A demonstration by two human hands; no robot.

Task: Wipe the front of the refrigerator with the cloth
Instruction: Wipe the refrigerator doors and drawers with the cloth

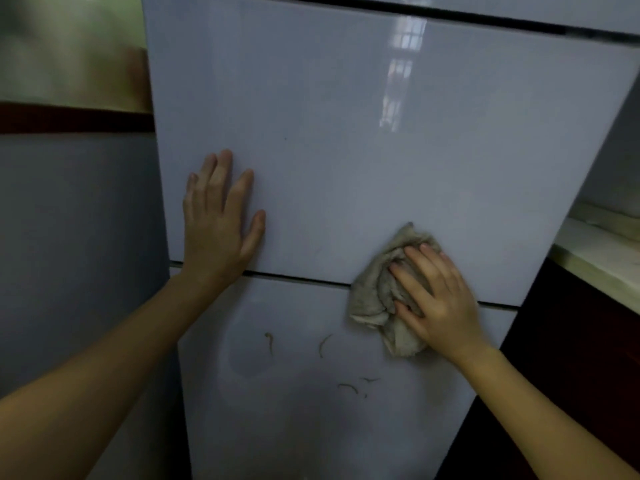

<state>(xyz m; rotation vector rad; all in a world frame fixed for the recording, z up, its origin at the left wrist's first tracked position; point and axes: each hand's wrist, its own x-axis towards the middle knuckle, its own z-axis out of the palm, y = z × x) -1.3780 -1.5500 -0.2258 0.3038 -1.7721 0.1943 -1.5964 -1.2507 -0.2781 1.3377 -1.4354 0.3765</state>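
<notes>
A glossy white refrigerator front point(346, 150) fills the view, split by dark horizontal seams into door panels. My right hand point(438, 299) presses a crumpled beige cloth point(375, 299) flat against the fridge, right over the seam between the middle and lower panels. My left hand point(218, 216) lies flat on the middle panel near its left edge, fingers spread, holding nothing. Brownish smears point(323, 346) mark the lower panel below the cloth.
A grey wall point(76, 254) with a dark red stripe stands to the left of the fridge. On the right, a light countertop point(595, 258) sits above a dark cabinet front point(571, 358), close to the fridge's side.
</notes>
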